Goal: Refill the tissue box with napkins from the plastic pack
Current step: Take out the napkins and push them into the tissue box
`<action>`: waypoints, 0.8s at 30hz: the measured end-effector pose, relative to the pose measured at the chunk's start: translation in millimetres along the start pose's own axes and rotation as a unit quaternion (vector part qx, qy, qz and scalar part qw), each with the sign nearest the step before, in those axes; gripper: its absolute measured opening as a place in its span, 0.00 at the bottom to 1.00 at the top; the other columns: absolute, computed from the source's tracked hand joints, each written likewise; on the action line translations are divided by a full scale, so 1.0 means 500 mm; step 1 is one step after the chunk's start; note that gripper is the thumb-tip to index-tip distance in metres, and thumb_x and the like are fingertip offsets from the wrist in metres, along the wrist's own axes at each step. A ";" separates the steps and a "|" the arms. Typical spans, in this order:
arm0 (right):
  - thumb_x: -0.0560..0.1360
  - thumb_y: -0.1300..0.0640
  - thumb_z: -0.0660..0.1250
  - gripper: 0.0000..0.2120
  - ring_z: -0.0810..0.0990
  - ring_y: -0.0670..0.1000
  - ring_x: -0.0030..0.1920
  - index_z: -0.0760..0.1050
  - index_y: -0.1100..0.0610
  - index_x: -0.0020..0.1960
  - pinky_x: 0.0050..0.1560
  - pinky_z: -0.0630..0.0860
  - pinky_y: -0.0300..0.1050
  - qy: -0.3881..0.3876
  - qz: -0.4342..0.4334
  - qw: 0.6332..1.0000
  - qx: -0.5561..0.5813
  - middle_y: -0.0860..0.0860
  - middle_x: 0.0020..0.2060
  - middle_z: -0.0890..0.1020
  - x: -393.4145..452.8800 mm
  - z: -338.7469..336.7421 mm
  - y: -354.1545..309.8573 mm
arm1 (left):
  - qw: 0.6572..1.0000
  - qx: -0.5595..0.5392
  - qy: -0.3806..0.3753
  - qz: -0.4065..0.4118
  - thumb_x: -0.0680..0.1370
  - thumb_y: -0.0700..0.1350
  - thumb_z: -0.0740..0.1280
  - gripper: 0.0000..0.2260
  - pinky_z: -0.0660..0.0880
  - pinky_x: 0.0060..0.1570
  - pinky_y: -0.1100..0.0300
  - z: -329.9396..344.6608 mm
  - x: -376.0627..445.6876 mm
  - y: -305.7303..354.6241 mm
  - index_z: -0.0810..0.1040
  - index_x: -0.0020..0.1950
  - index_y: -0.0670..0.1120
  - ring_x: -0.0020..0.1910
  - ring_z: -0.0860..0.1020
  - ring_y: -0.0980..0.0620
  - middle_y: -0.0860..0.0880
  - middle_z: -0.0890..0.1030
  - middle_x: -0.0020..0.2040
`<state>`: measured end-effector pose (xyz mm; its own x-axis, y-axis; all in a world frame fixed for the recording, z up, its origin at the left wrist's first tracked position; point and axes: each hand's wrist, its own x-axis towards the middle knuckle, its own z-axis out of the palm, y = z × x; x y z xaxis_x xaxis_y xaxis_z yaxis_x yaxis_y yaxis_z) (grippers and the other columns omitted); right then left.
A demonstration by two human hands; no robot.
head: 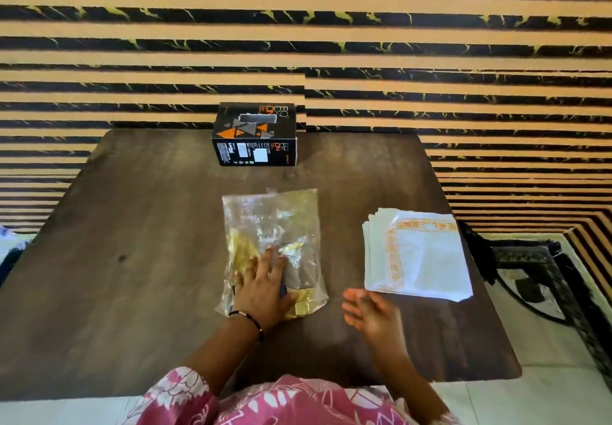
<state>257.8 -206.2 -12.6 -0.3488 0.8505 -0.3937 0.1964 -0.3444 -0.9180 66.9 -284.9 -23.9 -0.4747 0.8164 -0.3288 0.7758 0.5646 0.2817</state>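
1. Left hand (261, 287) was lying flat on the plastic pack (273, 245), fingers spread and straight, pressing down on the near half rather than grabbing it. Thin dark bracelet (249, 319) on that wrist.
2. That pack was a clear crinkly bag with some gold bits showing through, lying flat around the middle of the dark wooden table (132, 275). Looked pretty much flattened; couldn't tell if anything was left inside.
3. Straight behind the pack, at the far edge of the table by the striped wall (430, 43), stood the tissue box (255, 134): black with orange and grey triangles, slot on top facing up. Well apart from the pack and from both hands.
4. Right hand (371, 313) was hovering just right of the pack, palm turned inward, fingers loosely out, holding nothing. It was a bit blurry, so finer finger detail was hard to call.
5. Further right, the napkins (417, 259) sat in a slightly fanned stack on the table, white with an orange border print, just past the right fingertips but not touching them.
6. Pink floral sleeve (185, 395) showed at the bottom edge.
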 end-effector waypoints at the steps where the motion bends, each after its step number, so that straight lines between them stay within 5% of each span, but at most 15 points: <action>1: 0.75 0.42 0.60 0.16 0.82 0.50 0.46 0.80 0.51 0.50 0.49 0.76 0.37 -0.029 -0.092 0.984 -0.152 0.55 0.48 0.84 -0.003 0.028 0.002 | 1.000 -0.009 -0.007 -0.012 0.75 0.59 0.60 0.34 0.49 0.72 0.39 0.004 -0.005 -0.022 0.46 0.75 0.54 0.76 0.47 0.41 0.51 0.43 0.78; 4: 0.75 0.47 0.56 0.20 0.73 0.50 0.65 0.74 0.52 0.64 0.66 0.64 0.40 -0.112 -0.294 0.835 -0.451 0.50 0.65 0.76 0.004 0.104 0.018 | 1.000 -0.004 -0.005 -0.010 0.76 0.60 0.58 0.33 0.45 0.73 0.39 0.007 -0.021 -0.080 0.47 0.75 0.52 0.76 0.44 0.43 0.51 0.45 0.78; 8: 0.74 0.44 0.55 0.24 0.70 0.52 0.69 0.67 0.49 0.68 0.66 0.66 0.55 -0.167 -0.311 0.721 -0.596 0.49 0.68 0.73 0.013 0.218 0.049 | 1.000 -0.007 0.013 -0.025 0.75 0.63 0.53 0.34 0.42 0.72 0.39 -0.004 -0.042 -0.180 0.46 0.76 0.52 0.76 0.42 0.44 0.51 0.44 0.78; 12: 0.72 0.40 0.52 0.28 0.70 0.50 0.69 0.66 0.49 0.69 0.72 0.54 0.53 -0.229 -0.278 0.677 -0.642 0.46 0.69 0.71 0.009 0.343 0.059 | 0.998 -0.009 0.027 -0.047 0.66 0.67 0.41 0.40 0.44 0.72 0.39 -0.028 -0.063 -0.307 0.47 0.75 0.53 0.76 0.43 0.45 0.52 0.46 0.78; 17: 0.69 0.38 0.53 0.27 0.77 0.51 0.62 0.71 0.46 0.64 0.66 0.62 0.50 -0.222 -0.286 0.653 -0.665 0.44 0.63 0.78 -0.020 0.479 0.052 | 0.998 -0.014 0.031 -0.059 0.65 0.69 0.43 0.40 0.45 0.73 0.42 -0.074 -0.075 -0.443 0.48 0.75 0.55 0.77 0.45 0.47 0.54 0.47 0.78; 20: 0.68 0.38 0.53 0.26 0.79 0.56 0.60 0.73 0.43 0.62 0.57 0.76 0.53 -0.210 -0.291 0.639 -0.680 0.41 0.61 0.79 -0.043 0.543 0.051 | 0.999 0.000 0.025 -0.043 0.63 0.70 0.41 0.42 0.45 0.73 0.44 -0.100 -0.084 -0.518 0.47 0.75 0.56 0.77 0.45 0.49 0.54 0.48 0.78; 24: 0.68 0.37 0.54 0.23 0.80 0.55 0.58 0.74 0.40 0.60 0.51 0.79 0.53 -0.227 -0.280 0.630 -0.689 0.39 0.60 0.79 -0.060 0.596 0.038 | 0.999 0.003 0.009 -0.034 0.63 0.71 0.43 0.41 0.46 0.73 0.45 -0.129 -0.095 -0.592 0.47 0.75 0.57 0.76 0.46 0.49 0.55 0.48 0.78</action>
<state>-1.2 -356.8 -32.1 -0.8807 0.3775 -0.2861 0.4262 0.8951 -0.1307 -166.9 -482.9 -33.7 -0.5342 0.7782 -0.3302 0.7440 0.6183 0.2535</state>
